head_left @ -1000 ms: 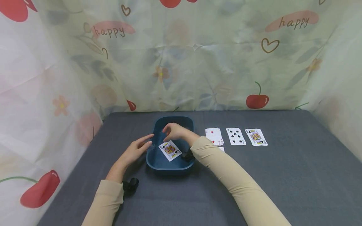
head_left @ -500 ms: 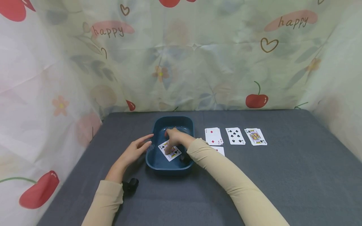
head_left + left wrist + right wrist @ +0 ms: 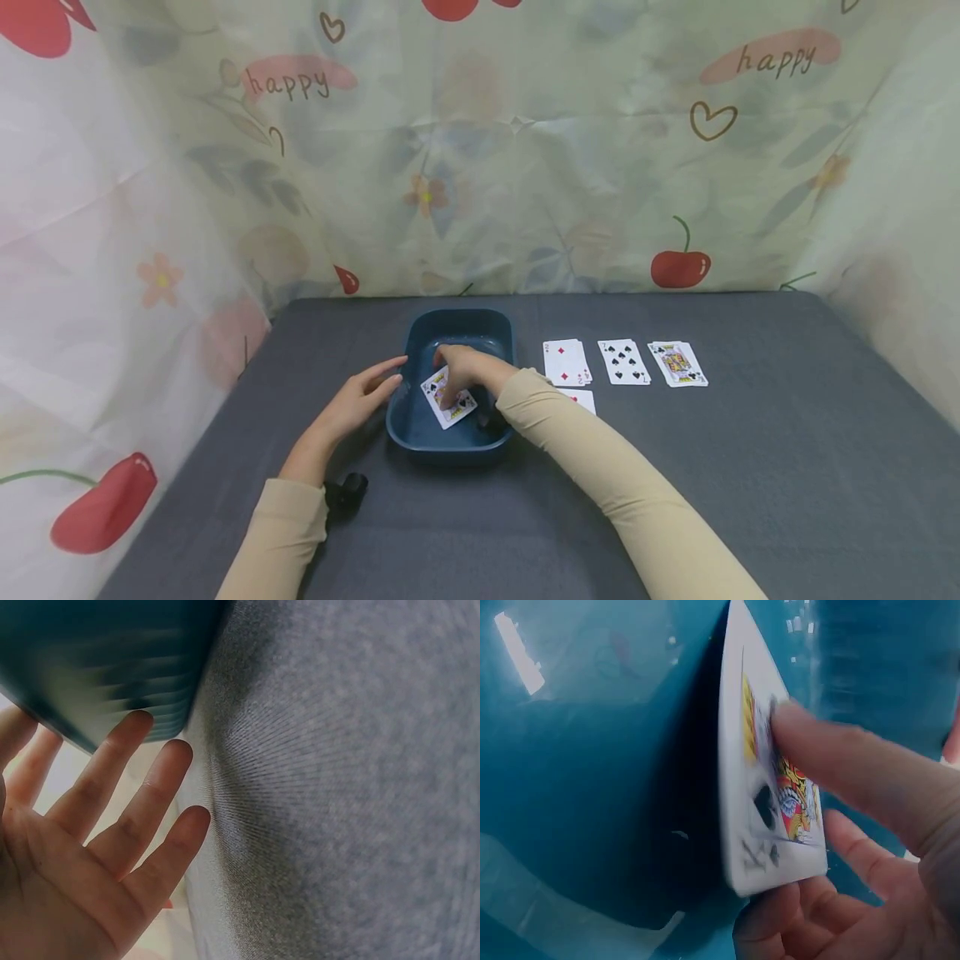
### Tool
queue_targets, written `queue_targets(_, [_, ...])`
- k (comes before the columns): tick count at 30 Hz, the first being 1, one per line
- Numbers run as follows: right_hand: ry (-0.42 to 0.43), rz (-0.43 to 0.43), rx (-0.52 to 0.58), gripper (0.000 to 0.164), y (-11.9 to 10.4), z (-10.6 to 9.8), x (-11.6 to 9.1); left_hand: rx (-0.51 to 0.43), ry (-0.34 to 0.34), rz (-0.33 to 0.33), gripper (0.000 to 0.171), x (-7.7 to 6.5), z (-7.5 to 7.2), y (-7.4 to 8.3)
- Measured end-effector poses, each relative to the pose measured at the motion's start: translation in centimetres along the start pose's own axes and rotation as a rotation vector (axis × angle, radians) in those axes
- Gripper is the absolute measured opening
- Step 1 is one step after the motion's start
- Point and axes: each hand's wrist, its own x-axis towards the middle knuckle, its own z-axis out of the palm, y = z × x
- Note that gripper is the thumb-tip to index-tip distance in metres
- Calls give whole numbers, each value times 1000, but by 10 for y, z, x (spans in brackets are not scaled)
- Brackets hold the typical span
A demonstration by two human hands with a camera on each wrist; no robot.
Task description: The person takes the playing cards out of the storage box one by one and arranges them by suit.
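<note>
A king of spades playing card [image 3: 432,392] is in a dark blue tray [image 3: 450,456]. In the right wrist view my right hand [image 3: 870,847] pinches this card [image 3: 767,806], thumb on its face and fingers behind its edge. The card is tilted up from the tray floor there. My left hand [image 3: 356,408] has its fingertips at the tray's left rim. The left wrist view shows that hand [image 3: 97,840] with spread fingers, next to the tray's outer wall [image 3: 120,660].
Right of the tray lie three small face-up card stacks, topped by a two of diamonds [image 3: 566,364], a seven of spades [image 3: 625,362] and a king [image 3: 678,364]. A card with a red pip [image 3: 584,399] is partly hidden by the right sleeve. Grey cloth [image 3: 787,467] covers the table.
My right hand has come down from above the tray onto the king of spades and taken hold of it. The card has turned slightly. The left hand stays at the rim.
</note>
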Motion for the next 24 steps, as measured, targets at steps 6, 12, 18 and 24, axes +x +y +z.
queue_targets(6, [2, -82, 48, 45, -2, -10, -4, -11, -4, -18, 48, -2, 0, 3])
queue_targets(12, [0, -131, 142, 38, -5, -26, -13, -20, -9, -29, 48, -3, -1, 6])
queue_targets(18, [7, -157, 222, 39, -5, -37, -25, -7, -8, -39, 48, -1, -1, 5])
queue_targets(24, [28, -181, 307, 39, 1, -46, -38, 4, -2, -47, 48, 0, 0, 4])
